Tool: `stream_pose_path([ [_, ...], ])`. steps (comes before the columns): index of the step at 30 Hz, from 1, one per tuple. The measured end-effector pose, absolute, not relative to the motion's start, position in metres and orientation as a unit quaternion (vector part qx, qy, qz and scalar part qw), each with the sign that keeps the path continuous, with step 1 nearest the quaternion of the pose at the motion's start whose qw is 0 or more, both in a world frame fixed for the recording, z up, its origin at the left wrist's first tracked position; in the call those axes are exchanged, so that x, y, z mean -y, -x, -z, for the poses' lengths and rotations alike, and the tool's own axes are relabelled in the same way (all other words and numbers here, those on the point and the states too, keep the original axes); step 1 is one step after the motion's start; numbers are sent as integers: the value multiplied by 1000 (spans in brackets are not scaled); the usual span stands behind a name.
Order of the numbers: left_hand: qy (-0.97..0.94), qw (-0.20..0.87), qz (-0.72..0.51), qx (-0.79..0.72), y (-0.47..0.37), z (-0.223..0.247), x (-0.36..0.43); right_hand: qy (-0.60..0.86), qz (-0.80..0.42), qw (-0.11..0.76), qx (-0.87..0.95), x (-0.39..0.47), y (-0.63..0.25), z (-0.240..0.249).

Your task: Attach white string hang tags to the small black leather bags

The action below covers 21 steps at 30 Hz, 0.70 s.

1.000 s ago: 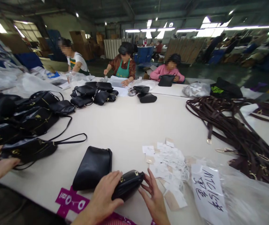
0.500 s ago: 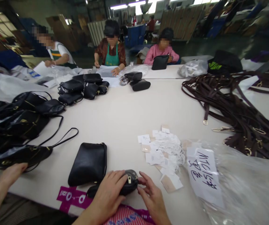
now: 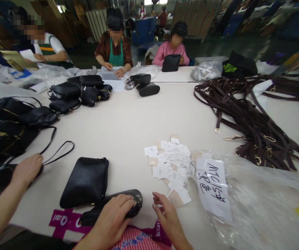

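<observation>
A small black zip bag [image 3: 128, 195] lies on its side at the table's front edge. My left hand [image 3: 114, 215] is wrapped over it from above, hiding its middle. At its right end, gold-coloured hardware shows. To the right of this bag, my right hand [image 3: 167, 217] is apart from it with nothing held, its thumb and fingers parted. Touching or close behind the held bag, a second black bag [image 3: 85, 182] leans on the table. White hang tags [image 3: 175, 166] with string loops lie in a heap beyond my right hand.
A co-worker's hand [image 3: 28, 170] rests on black bags [image 3: 11, 139] at the left. Dark brown straps [image 3: 245, 118] with metal clasps are heaped at right, behind a clear plastic bag [image 3: 264, 201] with a handwritten sheet [image 3: 213, 187]. Several people sit across the table.
My right hand has come away from the bag's end, while my left stays on it. The bag's hardware end has turned. The neighbouring co-worker's hand has moved farther over the black bags.
</observation>
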<state>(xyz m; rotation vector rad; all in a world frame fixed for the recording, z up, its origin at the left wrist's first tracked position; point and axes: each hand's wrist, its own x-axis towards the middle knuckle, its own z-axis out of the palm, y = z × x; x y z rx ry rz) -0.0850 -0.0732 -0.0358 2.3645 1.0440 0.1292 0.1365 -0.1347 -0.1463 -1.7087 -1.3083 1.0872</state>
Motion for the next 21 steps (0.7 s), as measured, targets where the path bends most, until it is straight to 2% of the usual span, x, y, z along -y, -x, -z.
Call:
stream_pose_path([
  [7, -891, 257, -64, -368, 88, 43, 69, 748, -316, 268, 518, 113, -193, 160],
  [15, -878, 295, -35, -375, 85, 37, 62, 830, -236, 169, 477, 57, -191, 165],
  [21, -879, 294, -50, -373, 94, 51, 65, 855, -193, 128, 463, 108, -231, 151],
])
